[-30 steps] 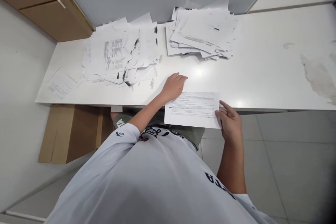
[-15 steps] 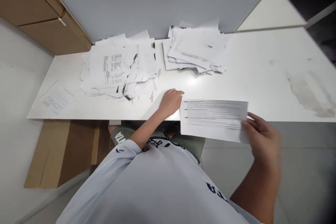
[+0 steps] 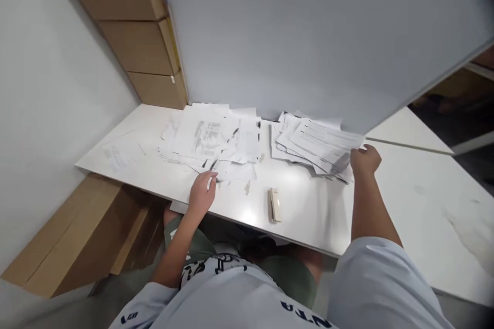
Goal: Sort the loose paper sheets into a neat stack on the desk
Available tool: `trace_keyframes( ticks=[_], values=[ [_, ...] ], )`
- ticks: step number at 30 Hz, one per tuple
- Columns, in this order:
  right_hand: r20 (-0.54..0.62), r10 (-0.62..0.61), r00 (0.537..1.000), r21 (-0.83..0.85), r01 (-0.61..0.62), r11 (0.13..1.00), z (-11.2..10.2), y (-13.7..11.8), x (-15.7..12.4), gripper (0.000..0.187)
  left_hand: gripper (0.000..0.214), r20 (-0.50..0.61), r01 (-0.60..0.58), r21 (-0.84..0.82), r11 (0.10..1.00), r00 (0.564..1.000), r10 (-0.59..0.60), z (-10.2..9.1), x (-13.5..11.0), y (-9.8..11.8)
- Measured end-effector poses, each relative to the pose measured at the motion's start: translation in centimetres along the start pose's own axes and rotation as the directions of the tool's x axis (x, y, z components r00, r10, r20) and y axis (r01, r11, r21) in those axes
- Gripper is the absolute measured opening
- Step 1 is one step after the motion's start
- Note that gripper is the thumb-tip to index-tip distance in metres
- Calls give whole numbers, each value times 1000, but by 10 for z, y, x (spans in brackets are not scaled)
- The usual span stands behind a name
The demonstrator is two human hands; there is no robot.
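Over the right-hand pile of papers [image 3: 293,157], my right hand [image 3: 366,159] pinches the right edge of a printed sheet [image 3: 326,139]. The sheet lies along the top of that pile. My left hand [image 3: 203,193] is at the front edge of the left-hand pile of papers [image 3: 208,136], thumb and fingers apart at the lowest sheets. Whether its fingertips touch the paper I cannot tell. A beige stapler [image 3: 275,205] lies on the white table between the two hands, touched by neither.
The white table [image 3: 309,211] runs along a grey upright panel [image 3: 301,36]. Cardboard boxes [image 3: 139,46] are stacked at the back left, and another carton [image 3: 73,231] stands below the table's left end. A single printed sheet [image 3: 121,157] lies at the table's left.
The printed sheet in my right hand has moved from the table's front edge onto the right-hand pile. My left hand has left it for the left-hand pile. The stapler now shows.
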State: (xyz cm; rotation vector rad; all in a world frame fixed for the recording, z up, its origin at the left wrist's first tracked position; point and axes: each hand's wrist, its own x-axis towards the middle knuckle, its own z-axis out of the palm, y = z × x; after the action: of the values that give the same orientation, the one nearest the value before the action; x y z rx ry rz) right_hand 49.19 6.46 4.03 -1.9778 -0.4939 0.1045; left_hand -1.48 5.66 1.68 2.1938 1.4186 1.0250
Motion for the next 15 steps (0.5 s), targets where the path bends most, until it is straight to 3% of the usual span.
trace_keyframes(
  ticks=[2,4,8,10,13,15],
  values=[
    [18,-78,997,-28,79,997,16,-6,-7,73,31,-2,13,56,998,1000,-13,-22,18,-15],
    [29,-160,987,-46,162,986,27,-3,-28,81,35,93,-13,141,990,996,0,-33,44,-31],
    [76,-307,949,-51,311,949,33,31,-98,75,87,173,156,369,916,957,-232,-18,82,-72],
    [92,-354,930,-26,358,933,25,53,-131,71,96,217,131,409,903,947,-236,-5,83,-86],
    [52,-263,963,47,261,964,3,77,-159,64,99,281,13,425,905,948,-146,5,69,-89],
    [-4,-204,979,131,203,970,-12,78,-167,63,93,319,-54,422,905,943,-92,4,60,-85]
  ],
)
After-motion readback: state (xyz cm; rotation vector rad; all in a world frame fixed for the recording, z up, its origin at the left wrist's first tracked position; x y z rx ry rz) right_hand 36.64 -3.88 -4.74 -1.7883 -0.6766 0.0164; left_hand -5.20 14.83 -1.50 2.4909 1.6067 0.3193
